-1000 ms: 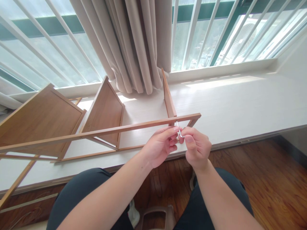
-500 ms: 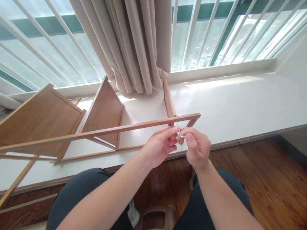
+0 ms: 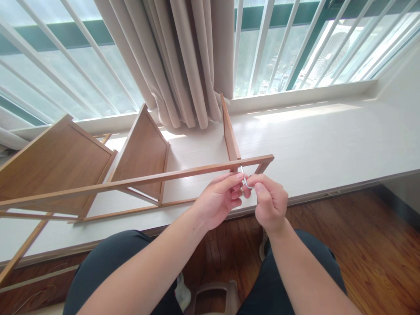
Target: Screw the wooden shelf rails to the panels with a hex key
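Observation:
A bamboo shelf rack [image 3: 138, 151] lies on its side on the white window ledge [image 3: 328, 140], with its long front rail [image 3: 147, 178] crossing in front of me. A small silver hex key [image 3: 243, 175] sticks into the rail's underside near its right end. My right hand [image 3: 269, 202] pinches the key's bent end between thumb and forefinger. My left hand [image 3: 220, 199] is right beside it, fingertips touching the key and the rail from below.
Beige curtains [image 3: 190, 61] hang down onto the ledge behind the rack. White window bars [image 3: 262, 43] run across the back. Below the ledge are a wooden floor [image 3: 367, 245], my dark-trousered knees and part of a stool [image 3: 213, 297].
My right hand has turned slightly, tilting the hex key's bent end. The rack and my left hand have stayed almost still.

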`<state>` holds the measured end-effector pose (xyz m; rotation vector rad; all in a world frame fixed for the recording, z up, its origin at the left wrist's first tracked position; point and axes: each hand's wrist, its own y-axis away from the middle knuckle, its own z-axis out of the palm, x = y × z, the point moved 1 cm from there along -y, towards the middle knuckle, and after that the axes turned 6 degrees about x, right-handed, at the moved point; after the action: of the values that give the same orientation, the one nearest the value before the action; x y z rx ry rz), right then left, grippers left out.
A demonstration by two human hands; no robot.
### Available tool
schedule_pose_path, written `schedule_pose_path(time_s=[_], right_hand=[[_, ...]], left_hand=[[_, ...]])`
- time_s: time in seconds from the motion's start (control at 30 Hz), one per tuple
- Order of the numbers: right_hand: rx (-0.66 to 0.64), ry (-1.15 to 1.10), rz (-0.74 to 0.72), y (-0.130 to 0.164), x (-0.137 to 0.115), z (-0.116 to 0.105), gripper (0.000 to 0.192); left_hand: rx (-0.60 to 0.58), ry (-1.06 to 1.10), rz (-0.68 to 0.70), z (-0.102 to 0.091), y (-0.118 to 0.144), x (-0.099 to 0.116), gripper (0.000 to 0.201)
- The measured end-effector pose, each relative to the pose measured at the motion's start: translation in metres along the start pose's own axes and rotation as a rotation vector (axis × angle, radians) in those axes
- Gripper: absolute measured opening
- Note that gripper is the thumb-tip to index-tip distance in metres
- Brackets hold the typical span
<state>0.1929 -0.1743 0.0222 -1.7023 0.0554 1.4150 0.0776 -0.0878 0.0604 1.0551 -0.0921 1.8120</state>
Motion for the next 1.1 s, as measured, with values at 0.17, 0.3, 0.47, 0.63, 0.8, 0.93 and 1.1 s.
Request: schedule_pose_path(time_s=[0.17,0.3,0.47,0.63,0.8,0.93,1.1], right_hand=[[-0.008,-0.015,-0.013,0.0,0.0006,-0.0003,0.025],[-0.006,-0.036,-0.033,0.0012,0.0039,0.0,0.024],[-0.004,-0.052,-0.055,0.0011,0.0058,-0.0002,0.024],[-0.028,-0.045,-0.052,0.0004,0.0031,-0.0003,0.023],[-0.025,-0.066,-0.03,0.004,0.0022,-0.0015,0.022],[-0.019,-0.073,-0.04,0.0072,0.0035,-0.0027,0.016],[0.074,0.065,-0.118,0.0094,0.004,0.0003,0.01]], left_hand=[[0.001,0.0,0.0,0.0006,0.0005,0.0009,0.035],[-0.007,0.0,0.002,0.0005,0.0008,0.0009,0.034],[-0.001,0.001,0.003,0.0,0.0002,0.0004,0.034],[0.007,-0.01,0.015,0.0015,0.0013,0.0005,0.035],[-0.019,-0.056,0.028,0.0052,0.0055,-0.0007,0.033],[-0.002,-0.064,0.053,0.0061,0.0068,-0.0022,0.029],[0.073,-0.031,0.037,0.0062,0.0053,-0.0034,0.031]])
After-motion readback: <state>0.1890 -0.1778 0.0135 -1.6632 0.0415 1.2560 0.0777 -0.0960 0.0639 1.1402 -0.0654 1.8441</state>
